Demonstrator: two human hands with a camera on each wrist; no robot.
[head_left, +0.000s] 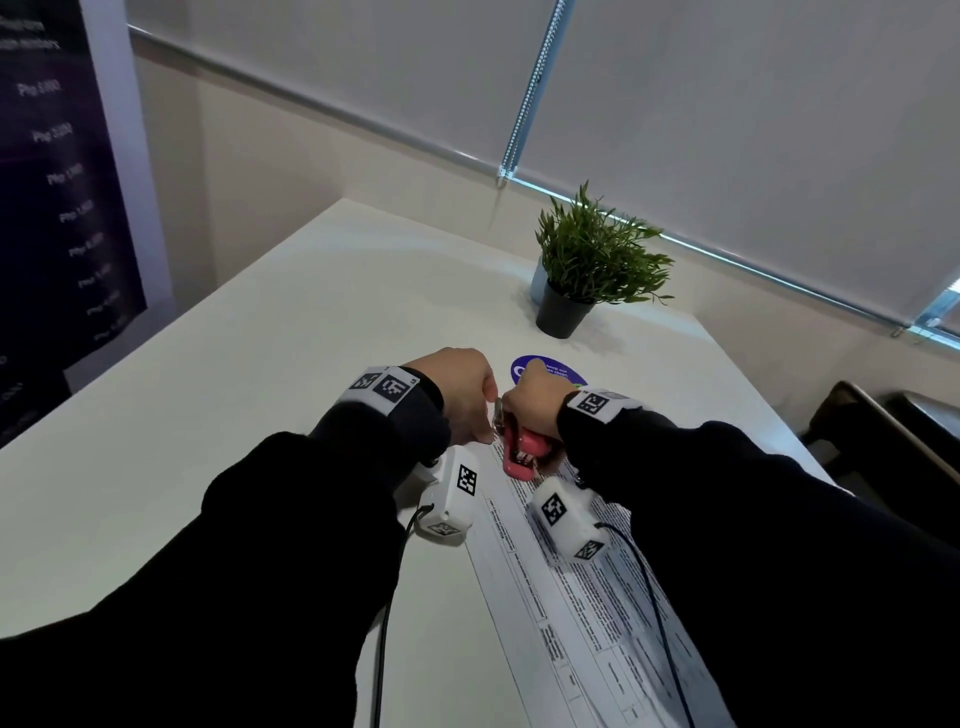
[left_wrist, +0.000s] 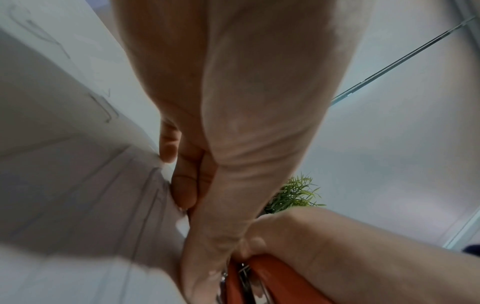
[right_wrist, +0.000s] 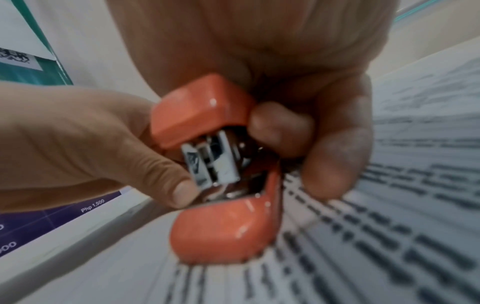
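**Both hands on pink stapler over printed form**

Right hand (head_left: 535, 402) is wrapped around the pink stapler (head_left: 522, 452), fingers curled on its body. The stapler hangs open, its top lifted off the base. Left hand (head_left: 462, 395), fingers curled, pinches the exposed metal staple track (right_wrist: 215, 162) between the two pink halves. The stapler sits at the far end of the printed form (head_left: 571, 623) on the white table (head_left: 260, 389); can't tell whether the base touches the paper. A purple sticker (head_left: 558, 370) lies just behind the hands, with a potted plant (head_left: 592, 260) further back
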